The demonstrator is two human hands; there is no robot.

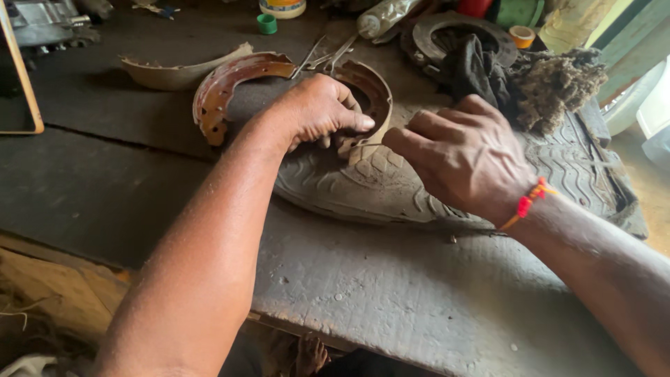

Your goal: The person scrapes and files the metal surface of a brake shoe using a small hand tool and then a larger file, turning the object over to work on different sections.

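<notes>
My left hand [319, 110] grips a rusty curved brake shoe [373, 98] that rests on a piece of worn tyre tread [349, 185] on the dark workbench. My right hand [464, 157], with an orange thread band at the wrist, has its fingers curled and its fingertips touch the lower end of the same shoe. A second reddish-brown brake shoe [227, 84] lies just left of my left hand. A curved strip of lining [174, 73] lies behind it.
Pliers [324, 57] lie behind the shoes. Further back are a round metal drum part [426, 35], a dark rag [471, 66], a wad of fibrous waste [555, 84], a green cap [266, 24], an orange-topped jar [521, 35] and a plastic bottle [380, 17]. The bench's front edge [314, 328] is close.
</notes>
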